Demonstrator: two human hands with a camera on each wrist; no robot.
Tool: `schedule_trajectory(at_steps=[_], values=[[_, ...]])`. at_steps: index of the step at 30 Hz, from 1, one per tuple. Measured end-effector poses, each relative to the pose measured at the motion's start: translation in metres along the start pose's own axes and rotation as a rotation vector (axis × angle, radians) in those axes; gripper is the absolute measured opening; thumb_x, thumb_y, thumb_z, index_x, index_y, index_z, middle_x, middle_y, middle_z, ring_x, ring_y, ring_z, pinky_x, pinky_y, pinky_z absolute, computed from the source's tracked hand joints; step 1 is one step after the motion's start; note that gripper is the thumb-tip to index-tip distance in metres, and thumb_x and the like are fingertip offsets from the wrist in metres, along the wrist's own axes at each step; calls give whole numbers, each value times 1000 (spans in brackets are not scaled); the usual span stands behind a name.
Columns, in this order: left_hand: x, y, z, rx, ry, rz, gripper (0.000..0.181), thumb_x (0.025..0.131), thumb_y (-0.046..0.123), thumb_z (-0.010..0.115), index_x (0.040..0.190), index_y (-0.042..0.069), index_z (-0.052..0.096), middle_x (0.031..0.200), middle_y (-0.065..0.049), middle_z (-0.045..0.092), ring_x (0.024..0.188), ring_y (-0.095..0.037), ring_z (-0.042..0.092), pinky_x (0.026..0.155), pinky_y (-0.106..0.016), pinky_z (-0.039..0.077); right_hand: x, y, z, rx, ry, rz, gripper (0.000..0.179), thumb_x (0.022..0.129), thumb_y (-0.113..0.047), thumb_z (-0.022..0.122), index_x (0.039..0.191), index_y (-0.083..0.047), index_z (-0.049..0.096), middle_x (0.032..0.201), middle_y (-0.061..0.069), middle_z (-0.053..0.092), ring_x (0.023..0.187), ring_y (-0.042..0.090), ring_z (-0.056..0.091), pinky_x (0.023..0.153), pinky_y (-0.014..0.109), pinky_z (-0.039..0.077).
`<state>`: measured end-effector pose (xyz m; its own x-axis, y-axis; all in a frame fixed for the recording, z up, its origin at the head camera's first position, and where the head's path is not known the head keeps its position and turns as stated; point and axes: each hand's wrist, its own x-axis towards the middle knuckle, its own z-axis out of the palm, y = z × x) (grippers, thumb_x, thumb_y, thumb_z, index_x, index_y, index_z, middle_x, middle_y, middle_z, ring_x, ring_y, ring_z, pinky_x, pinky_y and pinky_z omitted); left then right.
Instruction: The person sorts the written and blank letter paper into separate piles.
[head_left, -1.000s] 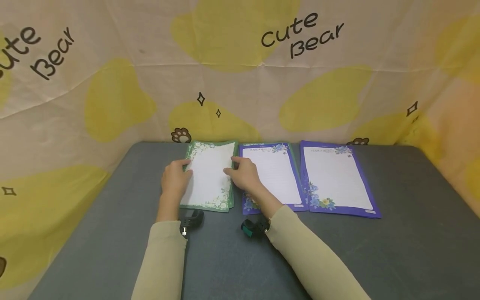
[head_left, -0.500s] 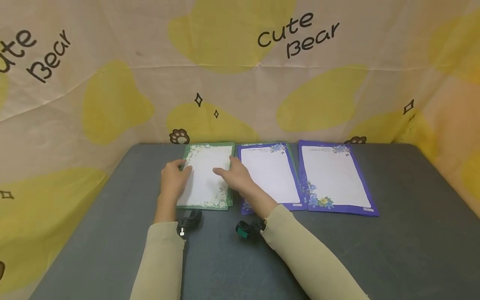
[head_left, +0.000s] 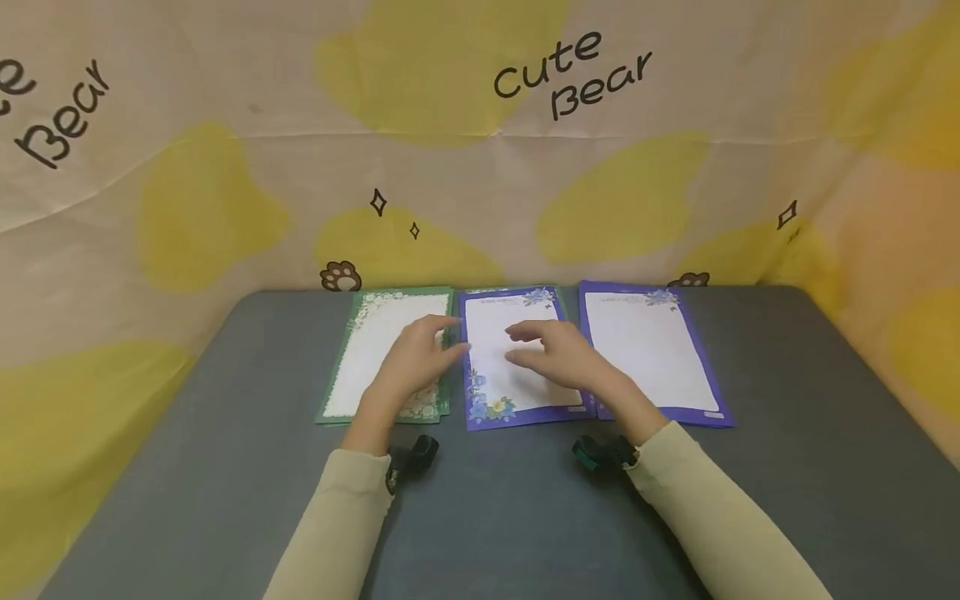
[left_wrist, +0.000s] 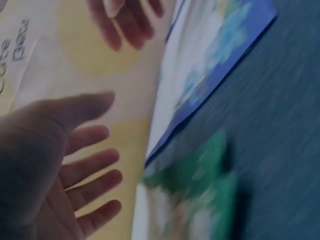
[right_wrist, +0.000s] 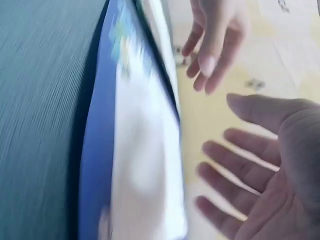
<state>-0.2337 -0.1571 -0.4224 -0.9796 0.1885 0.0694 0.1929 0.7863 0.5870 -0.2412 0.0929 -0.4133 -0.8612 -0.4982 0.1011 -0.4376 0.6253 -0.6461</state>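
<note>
Three stacks of floral-bordered paper lie in a row on the table: a green-bordered one [head_left: 371, 342] at left, a purple-bordered one [head_left: 525, 387] in the middle with green edges showing behind it, and another purple-bordered one [head_left: 656, 350] at right. My left hand [head_left: 412, 358] hovers over the green stack's right side, fingertips by the middle stack's left edge. Above the middle stack's right part is my right hand [head_left: 562, 354]. Both wrist views show spread, relaxed fingers around nothing, apart from the paper.
The grey tabletop [head_left: 480, 517] stretches in front of the stacks and to both sides. A cloth backdrop [head_left: 450, 175] with yellow patches and lettering hangs right behind the table. Dark wrist straps with cameras [head_left: 416, 454] sit at both wrists.
Both hands have left the green stack's sides and moved right, to the middle purple stack. The head view has shifted slightly right. The stacks look much the same.
</note>
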Motion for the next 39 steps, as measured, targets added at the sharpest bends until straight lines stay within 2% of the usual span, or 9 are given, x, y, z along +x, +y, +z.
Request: schedule_trajectory(at_steps=[3,6,10,15,19,22,25,32,39], values=[[4,5,18,38,-63,67,68,93,48,69,149,14,51,164,-13,36,153,-35,33,122,-56,32,-6,17,-4,-9,109,47,41,95,-30,69,130,-7,68,132,13,70,130,37,60,108,59,46],[6,5,33,71,-104,93,84,88,60,69,156,19,41,171,-8,16,158,-32,18,124,-57,25,-11,34,0,-8,229,88,38,93,-31,72,124,-8,72,130,14,70,128,38,60,108,59,45],[9,-3,48,104,-134,113,93,86,65,67,160,20,33,172,-5,13,160,-27,12,128,-54,16,-15,53,8,-38,305,75,46,91,-36,75,128,-8,69,134,14,68,131,38,57,112,59,42],[8,-14,54,142,-148,136,89,88,59,68,158,15,36,170,-7,22,159,-28,15,130,-52,8,-20,62,13,-167,205,-1,72,86,-48,76,144,-10,56,149,13,56,142,37,48,118,59,36],[7,-15,52,107,-143,147,84,88,54,71,156,16,40,169,-7,25,159,-29,16,129,-54,7,-20,64,13,-278,109,-52,84,85,-54,74,151,-10,48,158,14,46,148,37,40,123,59,27],[8,-14,51,86,-140,151,82,88,52,72,156,17,41,168,-7,26,159,-29,16,129,-54,7,-21,64,11,-332,60,-43,85,88,-57,69,153,-9,44,159,13,44,150,35,37,126,59,19],[9,-12,51,81,-133,159,82,88,53,72,156,17,41,168,-8,28,159,-30,18,129,-54,8,-21,64,10,-353,33,-16,84,89,-59,66,153,-8,45,158,13,45,150,34,38,126,60,17],[8,-14,51,96,-104,150,82,89,54,70,156,17,41,166,-5,32,157,-29,23,129,-53,12,-19,65,12,-314,50,-3,82,88,-59,69,150,-9,49,154,11,52,147,32,43,126,57,21],[9,-13,51,94,-88,155,76,90,52,70,153,17,47,165,-7,36,155,-32,27,127,-56,19,-19,69,13,-257,141,-3,70,86,-51,76,141,-11,60,142,10,63,135,33,55,117,54,39]])
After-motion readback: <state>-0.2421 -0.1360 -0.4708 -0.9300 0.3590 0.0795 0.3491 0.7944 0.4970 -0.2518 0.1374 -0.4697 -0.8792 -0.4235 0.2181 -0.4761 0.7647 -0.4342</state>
